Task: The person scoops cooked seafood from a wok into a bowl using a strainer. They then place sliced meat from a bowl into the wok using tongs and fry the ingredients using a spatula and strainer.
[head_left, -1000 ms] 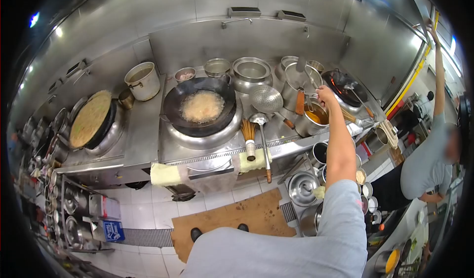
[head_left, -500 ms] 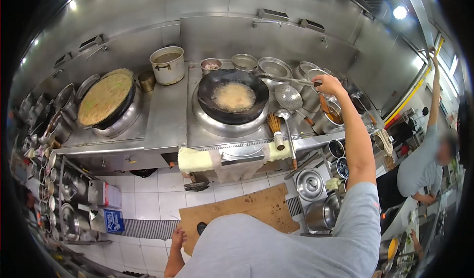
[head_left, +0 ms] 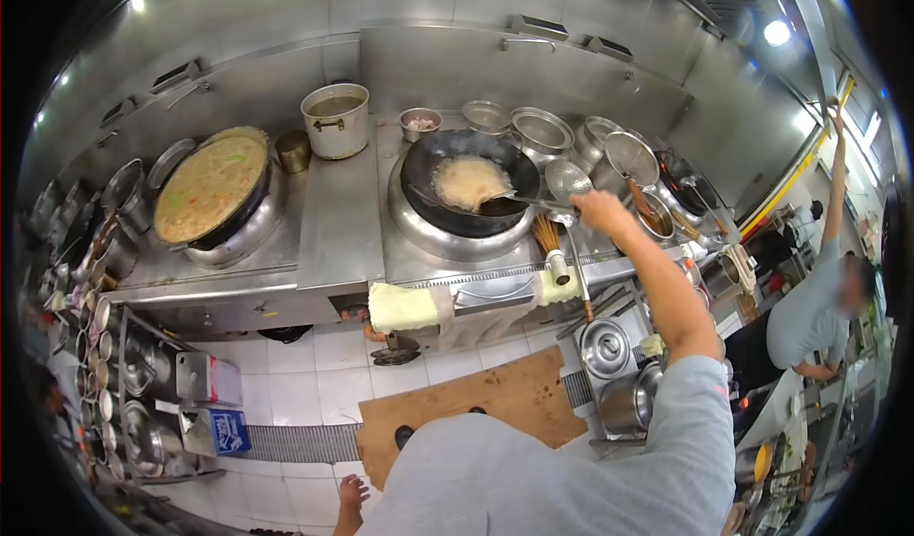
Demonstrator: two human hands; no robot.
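My right hand (head_left: 604, 214) is wrapped around the handle of a wok spatula (head_left: 538, 201). The spatula's blade dips into pale, bubbling liquid (head_left: 468, 182) on the right side of a black wok (head_left: 416, 176), with light steam above it. Close to that hand are a perforated skimmer (head_left: 566, 180), a bamboo brush (head_left: 556, 262) and a ladle (head_left: 582, 284) lying across the counter edge. Low beside my body, my left hand (head_left: 353, 491) hangs over the floor with its fingers loosely apart, holding nothing.
A large pan of soupy food (head_left: 211, 193) sits on the left burner. Behind stand a tall pot (head_left: 335, 127) and a small bowl of meat (head_left: 420, 125). Folded cloths (head_left: 405, 307) line the front edge. A co-worker (head_left: 809, 322) stands at right, one arm raised.
My right hand has moved down and left, bringing the spatula from the wok's back right rim into the liquid. My left hand has dropped slightly. The view has shifted a little.
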